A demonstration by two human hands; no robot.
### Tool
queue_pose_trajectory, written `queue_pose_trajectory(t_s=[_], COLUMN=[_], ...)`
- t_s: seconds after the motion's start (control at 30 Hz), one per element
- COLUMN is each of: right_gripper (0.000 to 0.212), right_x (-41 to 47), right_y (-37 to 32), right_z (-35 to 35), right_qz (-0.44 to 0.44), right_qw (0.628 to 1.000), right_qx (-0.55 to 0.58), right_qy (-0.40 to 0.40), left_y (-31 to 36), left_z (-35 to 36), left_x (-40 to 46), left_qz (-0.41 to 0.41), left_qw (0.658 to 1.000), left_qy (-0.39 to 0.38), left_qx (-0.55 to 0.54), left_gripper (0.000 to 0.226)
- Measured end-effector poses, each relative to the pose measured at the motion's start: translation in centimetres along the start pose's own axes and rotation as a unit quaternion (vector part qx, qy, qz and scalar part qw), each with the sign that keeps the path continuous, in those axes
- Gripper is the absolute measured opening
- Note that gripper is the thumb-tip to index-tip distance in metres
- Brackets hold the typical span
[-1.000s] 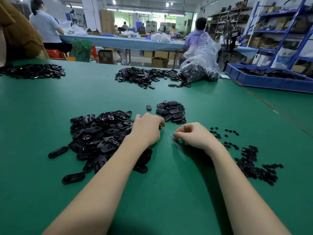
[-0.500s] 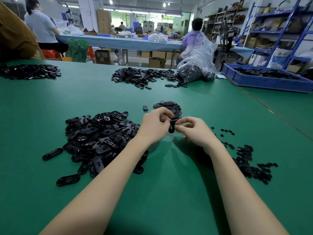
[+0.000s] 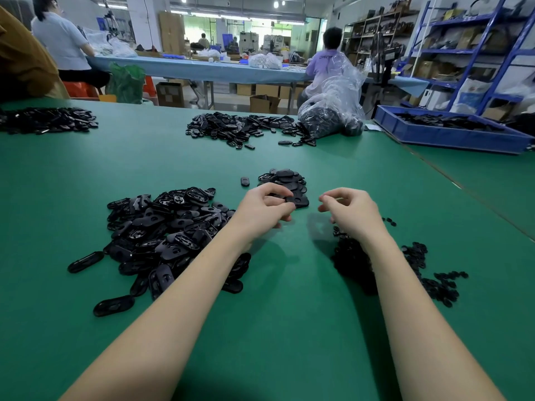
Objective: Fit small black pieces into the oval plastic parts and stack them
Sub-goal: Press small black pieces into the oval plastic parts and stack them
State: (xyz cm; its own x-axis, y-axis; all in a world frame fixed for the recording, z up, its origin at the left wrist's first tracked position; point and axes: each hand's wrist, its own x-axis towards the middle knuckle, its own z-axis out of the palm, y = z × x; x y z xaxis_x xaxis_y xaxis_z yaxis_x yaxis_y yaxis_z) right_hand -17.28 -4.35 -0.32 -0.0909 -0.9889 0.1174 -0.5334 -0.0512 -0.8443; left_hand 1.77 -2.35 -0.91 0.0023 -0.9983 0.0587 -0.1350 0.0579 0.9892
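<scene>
Stacking step, likely: left hand (image 3: 265, 208) pinches 1 oval part (image 3: 298, 201) at the finished stack (image 3: 285, 180); right hand (image 3: 348, 211) curled, apparently empty; next needs 1 small piece (image 3: 417, 256).

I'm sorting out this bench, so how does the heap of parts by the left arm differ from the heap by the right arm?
The left heap holds long oval parts; the right heap holds much smaller pieces. The left heap is piled high and covers more of the table; the right heap lies flatter and more scattered. Both are black and loose on the green top.
</scene>
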Motion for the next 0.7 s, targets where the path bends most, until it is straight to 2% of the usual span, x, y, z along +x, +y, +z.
queue_pose_trajectory(t_s=[0.07, 0.13, 0.33, 0.5, 0.7], right_gripper=[0.013, 0.012, 0.007, 0.013, 0.009], right_x=[0.1, -0.1, -0.3, -0.6, -0.7], right_y=[0.8, 1.4, 1.0, 0.5, 0.2], right_z=[-0.8, -1.6, -2.5, -2.1, -1.8], right_qz=[0.020, 0.035, 0.068, 0.072, 0.070], right_qw=[0.996, 0.990, 0.962, 0.952, 0.950], right_qx=[-0.076, -0.130, -0.264, -0.294, -0.301], right_qy=[0.043, 0.047, -0.030, -0.034, -0.041], left_y=[-0.1, -0.1, -0.1, 0.1, 0.1], left_z=[-0.1, -0.1, -0.2, -0.3, -0.3], left_x=[0.1, 0.1, 0.0, -0.1, -0.3], left_qz=[0.000, 0.001, 0.010, 0.012, 0.017], left_qw=[1.000, 1.000, 1.000, 1.000, 1.000], left_qy=[0.000, -0.001, -0.001, -0.005, -0.008], left_qx=[0.020, 0.018, 0.017, 0.014, 0.014], left_gripper=[0.017, 0.017, 0.018, 0.018, 0.019])
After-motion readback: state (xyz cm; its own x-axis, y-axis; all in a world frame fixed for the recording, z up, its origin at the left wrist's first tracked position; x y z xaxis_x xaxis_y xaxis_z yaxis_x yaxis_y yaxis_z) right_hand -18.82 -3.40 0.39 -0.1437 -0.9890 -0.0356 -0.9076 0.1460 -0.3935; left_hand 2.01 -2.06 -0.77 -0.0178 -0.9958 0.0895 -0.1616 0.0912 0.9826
